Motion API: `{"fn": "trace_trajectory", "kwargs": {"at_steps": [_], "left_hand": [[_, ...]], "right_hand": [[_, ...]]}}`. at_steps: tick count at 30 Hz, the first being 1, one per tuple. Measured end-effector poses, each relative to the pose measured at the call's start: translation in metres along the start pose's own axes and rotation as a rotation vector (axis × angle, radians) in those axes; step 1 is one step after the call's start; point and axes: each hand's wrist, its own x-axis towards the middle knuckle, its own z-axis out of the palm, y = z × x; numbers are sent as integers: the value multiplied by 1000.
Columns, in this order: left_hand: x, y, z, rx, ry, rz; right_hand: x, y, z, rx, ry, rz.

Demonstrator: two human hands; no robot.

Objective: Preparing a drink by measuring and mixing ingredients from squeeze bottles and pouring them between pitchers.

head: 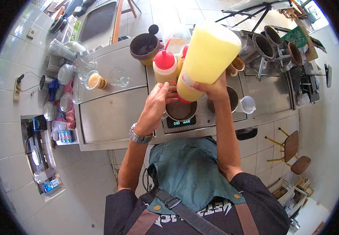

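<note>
My right hand (212, 88) grips a large squeeze bottle (209, 58) of pale yellow liquid, tipped with its red cap (184, 99) down. Below the cap is a round metal vessel (181, 110) on a digital scale (181, 122) with a lit display. Beside the cap, my left hand (156, 101) pinches a thin red cap strap (173, 83); its fingertips are partly hidden by the bottle. Just beyond it stands an upright squeeze bottle (165, 69) with a red lid. Another red-capped bottle (183, 53) is mostly hidden behind the tipped one.
A perforated metal drip tray (207, 121) lies beneath the scale. Left on the steel counter (113, 114) are a plastic cup (95, 80) of light-brown drink and an empty glass (118, 77). A dark round container (144, 47) stands behind; a small translucent jug (247, 105) is at right.
</note>
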Motion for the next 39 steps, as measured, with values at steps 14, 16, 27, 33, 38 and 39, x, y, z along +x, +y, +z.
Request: {"fn": "trace_trajectory", "kwargs": {"at_steps": [14,16,27,33,38,39], "left_hand": [[-17,10,0,52,73,9],[-18,11,3,45,85,11],[-21,12,7,64,80,35],[-22,15,7,71,73,31],[-21,13,6,65,61,48],[-22,13,7,65,60,48]], "right_hand": [[-8,-16,11,-53,-124,24],[-9,-20,11,-93,-114,38],[-10,-27,10,-209,-122,-22],[-11,-28,13,-54,-107,-2],[-10,-25,11,-54,-126,-22],[-10,-24,11,-54,-125,-22]]}}
